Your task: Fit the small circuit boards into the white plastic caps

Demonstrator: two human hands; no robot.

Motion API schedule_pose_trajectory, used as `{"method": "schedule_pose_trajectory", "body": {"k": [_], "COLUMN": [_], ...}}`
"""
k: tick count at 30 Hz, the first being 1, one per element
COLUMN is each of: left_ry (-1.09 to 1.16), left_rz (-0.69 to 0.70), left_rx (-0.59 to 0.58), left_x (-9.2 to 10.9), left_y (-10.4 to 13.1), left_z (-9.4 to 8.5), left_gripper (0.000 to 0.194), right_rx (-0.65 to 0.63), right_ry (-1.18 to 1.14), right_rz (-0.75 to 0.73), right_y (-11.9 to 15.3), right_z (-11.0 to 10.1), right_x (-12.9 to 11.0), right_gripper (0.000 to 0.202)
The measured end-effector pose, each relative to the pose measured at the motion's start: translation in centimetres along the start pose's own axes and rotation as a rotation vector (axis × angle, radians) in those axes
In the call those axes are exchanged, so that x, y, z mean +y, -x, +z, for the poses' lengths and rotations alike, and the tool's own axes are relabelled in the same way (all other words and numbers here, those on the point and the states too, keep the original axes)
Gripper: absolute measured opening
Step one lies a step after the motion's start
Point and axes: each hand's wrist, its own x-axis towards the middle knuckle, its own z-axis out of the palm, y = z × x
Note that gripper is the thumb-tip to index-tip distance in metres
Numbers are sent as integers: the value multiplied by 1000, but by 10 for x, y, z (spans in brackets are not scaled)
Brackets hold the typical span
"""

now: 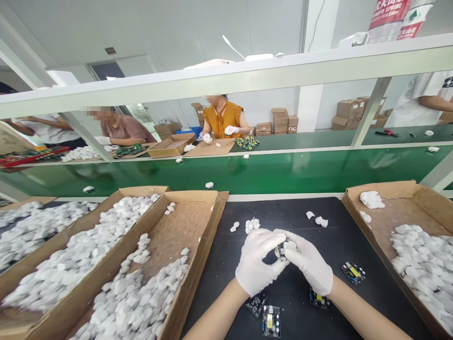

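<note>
Both hands wear white gloves and meet above the black mat (219,283). My left hand (260,262) has its thumb and fingers closed round the side of a small circuit board (282,249). The fingers of my right hand (309,262) pinch the same board from the other side, with a white piece against it. Below the hands lie a dark board (255,303) and a board with a yellow part (271,321). Another board (318,300) is partly hidden under my right wrist, and one more (353,273) lies to the right.
Cardboard trays of white pieces stand left (208,236) and right (399,189). Loose white pieces (252,225) lie beyond the hands. A green conveyor (283,172) crosses behind, under a white shelf (247,78). Several people sit or stand across it, one in an orange top (224,118).
</note>
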Motion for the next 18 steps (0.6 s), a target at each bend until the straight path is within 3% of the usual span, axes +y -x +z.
{"method": "schedule_pose_trajectory", "body": {"k": [9,15,18], "left_ry": [-65,-64,-73], "left_rz": [22,72,77], "left_rx": [-42,-90,-93], "left_x": [1,1,1], "left_y": [3,3,3], "left_z": [2,4,5], "left_gripper": [40,45,43], "right_rx": [58,-13,16], "right_ry": [94,-240,-191], "right_rz": [-14,-8,6], "right_y": [-4,-3,-1], "right_z": [-2,-1,0], "right_x": [6,19,18], "right_gripper": [45,34,32]}}
